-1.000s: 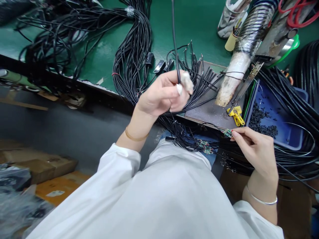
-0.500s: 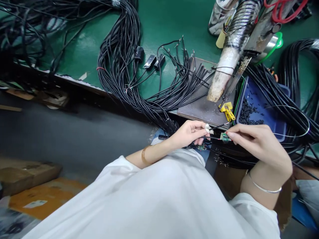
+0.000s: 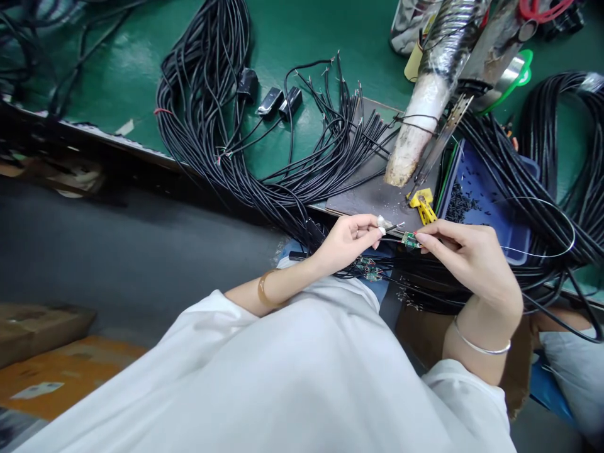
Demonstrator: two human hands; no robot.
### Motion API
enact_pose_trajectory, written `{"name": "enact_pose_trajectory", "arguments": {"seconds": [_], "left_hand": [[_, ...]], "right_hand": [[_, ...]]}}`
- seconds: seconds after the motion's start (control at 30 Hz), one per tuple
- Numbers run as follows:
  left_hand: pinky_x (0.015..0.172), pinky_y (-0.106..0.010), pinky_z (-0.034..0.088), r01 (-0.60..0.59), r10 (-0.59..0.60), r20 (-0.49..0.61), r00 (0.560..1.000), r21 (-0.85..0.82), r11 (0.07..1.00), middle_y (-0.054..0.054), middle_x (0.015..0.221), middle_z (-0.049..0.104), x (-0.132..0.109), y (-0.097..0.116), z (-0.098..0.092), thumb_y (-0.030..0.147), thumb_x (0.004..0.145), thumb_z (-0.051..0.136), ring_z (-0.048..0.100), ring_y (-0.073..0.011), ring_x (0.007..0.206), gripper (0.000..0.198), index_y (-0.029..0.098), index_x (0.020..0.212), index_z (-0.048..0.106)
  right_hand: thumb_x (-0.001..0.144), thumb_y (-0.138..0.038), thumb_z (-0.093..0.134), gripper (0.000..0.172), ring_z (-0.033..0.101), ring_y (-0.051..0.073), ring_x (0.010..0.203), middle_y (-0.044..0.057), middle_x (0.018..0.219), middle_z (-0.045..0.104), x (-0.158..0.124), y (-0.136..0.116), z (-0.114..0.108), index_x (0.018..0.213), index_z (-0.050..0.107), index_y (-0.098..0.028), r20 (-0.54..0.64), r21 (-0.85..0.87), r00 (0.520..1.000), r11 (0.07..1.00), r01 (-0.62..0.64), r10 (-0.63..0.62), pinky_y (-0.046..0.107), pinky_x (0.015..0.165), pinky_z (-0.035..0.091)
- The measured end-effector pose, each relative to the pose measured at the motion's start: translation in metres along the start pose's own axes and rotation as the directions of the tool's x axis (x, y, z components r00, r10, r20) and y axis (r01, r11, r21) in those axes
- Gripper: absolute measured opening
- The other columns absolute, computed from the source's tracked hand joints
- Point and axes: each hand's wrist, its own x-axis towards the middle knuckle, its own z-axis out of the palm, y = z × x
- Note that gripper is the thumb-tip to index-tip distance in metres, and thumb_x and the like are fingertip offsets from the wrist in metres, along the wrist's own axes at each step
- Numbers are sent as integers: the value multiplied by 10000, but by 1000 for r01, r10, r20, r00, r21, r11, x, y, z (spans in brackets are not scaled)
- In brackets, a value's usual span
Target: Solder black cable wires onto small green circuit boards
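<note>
Left hand (image 3: 346,242): taped fingertips pinched on the end of a thin black wire (image 3: 392,225), at the bench edge above the lap. Right hand (image 3: 467,258): thumb and forefinger pinched on a small green circuit board (image 3: 409,240), just beside that wire end. Behind: black cable bundle (image 3: 264,170) on green bench (image 3: 321,31); blue tray (image 3: 491,217) holding small black parts.
</note>
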Motion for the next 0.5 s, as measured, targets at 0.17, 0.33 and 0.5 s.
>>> {"name": "enact_pose_trajectory", "arguments": {"seconds": [0.17,0.33,0.5], "left_hand": [[532,-197,372,-72,74,-21,997,83,994,17,632,577,6,-4,3,428,828,758,464,-57,559,329,102,829,724],[652,-208,467,-321,345,-58,937,253,913,-32,785,672,10,-10,4,295,851,749,583,-94,692,179,116,862,744],[618,-206,416,-496,549,80,832,552,670,-6,675,619,4,-4,2,231,970,583,521,-77,609,223,117,800,670]], "right_hand": [[983,-407,601,225,501,60,529,-48,701,685,-2,0,1,917,722,-229,-24,7,1000,1000,4,-4,233,565,377],[978,-391,613,201,527,52,534,-57,706,694,-1,0,1,907,719,-236,-57,10,998,1000,7,-7,221,582,396],[973,-381,621,197,543,56,547,-52,705,692,0,1,-2,894,721,-231,-49,2,999,1000,21,-21,220,584,399]]}}
